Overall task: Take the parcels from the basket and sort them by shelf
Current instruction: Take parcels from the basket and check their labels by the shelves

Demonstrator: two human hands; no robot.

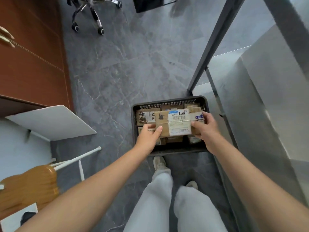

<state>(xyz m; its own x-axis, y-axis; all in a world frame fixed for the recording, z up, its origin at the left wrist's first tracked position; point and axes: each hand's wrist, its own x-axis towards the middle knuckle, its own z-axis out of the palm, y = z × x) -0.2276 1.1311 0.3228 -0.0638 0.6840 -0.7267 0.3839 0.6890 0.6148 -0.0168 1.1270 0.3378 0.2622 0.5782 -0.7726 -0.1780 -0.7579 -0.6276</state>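
Observation:
A dark plastic basket (168, 100) stands on the grey floor in front of my feet, filled with several cardboard parcels. Over it I hold a flat brown cardboard parcel (164, 127) with a white shipping label. My left hand (149, 137) grips its left edge, thumb on top. My right hand (206, 127) grips its right edge, fingers curled round the side. Another labelled parcel (144, 117) lies in the basket's left part, others are partly hidden beneath the held one.
A metal shelf frame (215, 42) with grey shelf boards (267, 91) rises on the right. A brown cabinet (30, 61) stands at left, a white table (55, 123) and wooden chair (28, 186) below it. An office chair base (88, 15) is at the top.

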